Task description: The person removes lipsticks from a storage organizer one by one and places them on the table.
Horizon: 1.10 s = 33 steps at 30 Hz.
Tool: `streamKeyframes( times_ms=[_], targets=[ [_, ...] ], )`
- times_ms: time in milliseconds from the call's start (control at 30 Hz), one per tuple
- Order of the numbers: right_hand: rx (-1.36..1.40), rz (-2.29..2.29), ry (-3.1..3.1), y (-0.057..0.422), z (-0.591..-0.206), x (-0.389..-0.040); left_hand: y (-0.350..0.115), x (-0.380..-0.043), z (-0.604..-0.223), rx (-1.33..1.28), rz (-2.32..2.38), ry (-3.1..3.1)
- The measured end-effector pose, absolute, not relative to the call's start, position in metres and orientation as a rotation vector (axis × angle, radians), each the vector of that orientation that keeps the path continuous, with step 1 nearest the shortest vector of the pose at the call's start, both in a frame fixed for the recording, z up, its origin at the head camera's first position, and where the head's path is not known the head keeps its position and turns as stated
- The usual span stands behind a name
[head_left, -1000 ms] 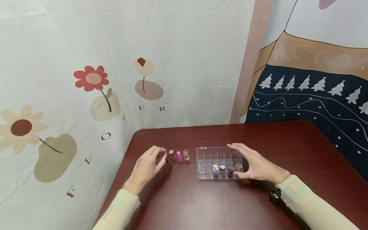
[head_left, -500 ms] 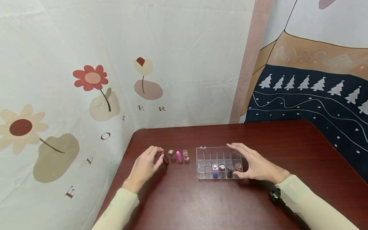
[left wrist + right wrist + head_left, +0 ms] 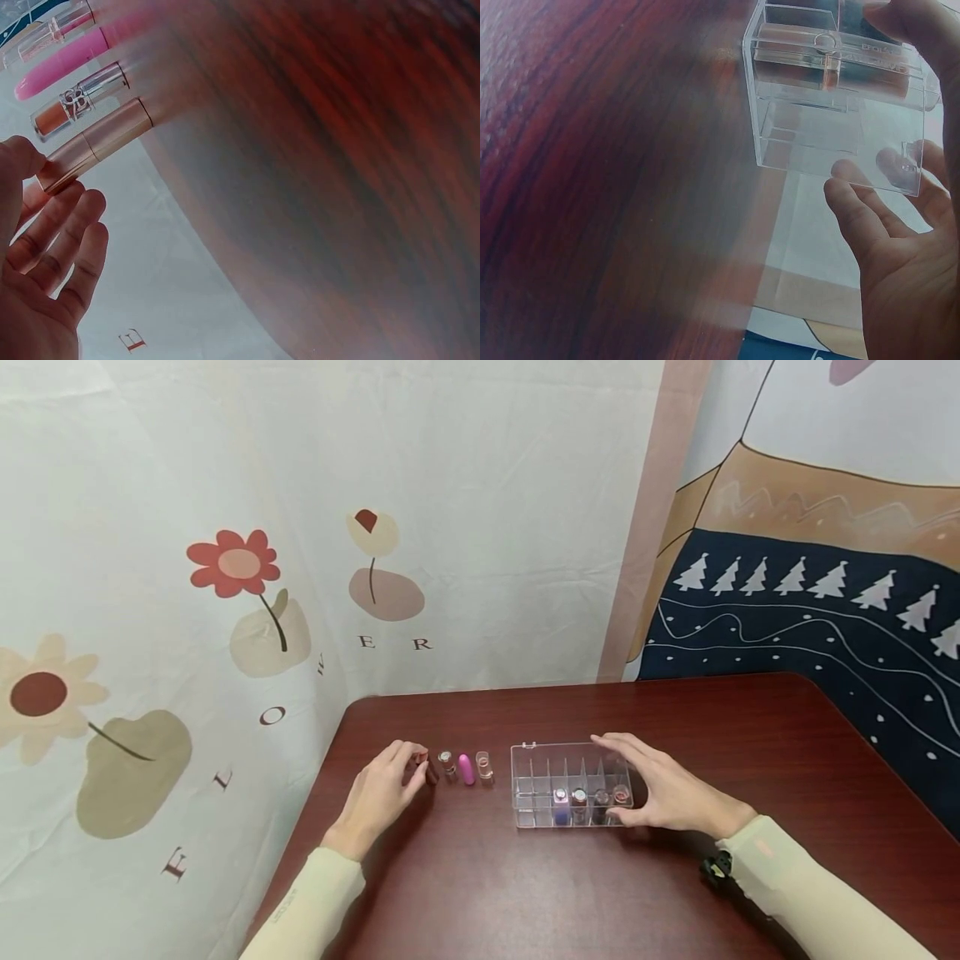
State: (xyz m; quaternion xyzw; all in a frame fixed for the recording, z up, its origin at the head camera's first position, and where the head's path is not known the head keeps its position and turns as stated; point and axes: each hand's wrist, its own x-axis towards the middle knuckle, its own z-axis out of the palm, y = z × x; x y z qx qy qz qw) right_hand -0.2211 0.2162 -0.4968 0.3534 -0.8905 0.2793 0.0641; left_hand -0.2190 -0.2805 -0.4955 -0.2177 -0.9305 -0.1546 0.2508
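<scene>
My left hand (image 3: 375,789) pinches the top of a rose-brown lipstick tube (image 3: 101,142) between thumb and index finger, the other fingers loosely bent beside it. The tube stands upright at the left end of a short row. Beside it are a clear-capped lipstick (image 3: 447,765), a bright pink tube (image 3: 467,769) and a clear tube (image 3: 484,767). My right hand (image 3: 663,789) holds the right end of a clear compartment organizer (image 3: 515,802), thumb at the front and fingers at the back. Several lip products, among them a purple one (image 3: 561,808), fill front compartments towards the right.
Everything stands on a dark red wooden table (image 3: 480,877). Behind it hangs a pale cloth (image 3: 510,568) with printed flowers, and a navy cloth with white trees (image 3: 795,618) is at the right. A black band (image 3: 717,867) sits near the right sleeve.
My left hand has shifted slightly left with the rose-brown tube, and a small gap shows between it and the clear-capped lipstick. My right hand keeps its hold on the organizer.
</scene>
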Motion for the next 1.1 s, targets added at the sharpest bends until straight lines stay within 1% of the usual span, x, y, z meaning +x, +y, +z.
streamKeyframes(
  times_ms=[1100],
  targets=[
    [1.080, 0.838, -2.677, 0.2159, -0.4974, -0.2214, -0.2764, -0.2229, -0.4931, -0.583, -0.317, -2.514]
  ],
)
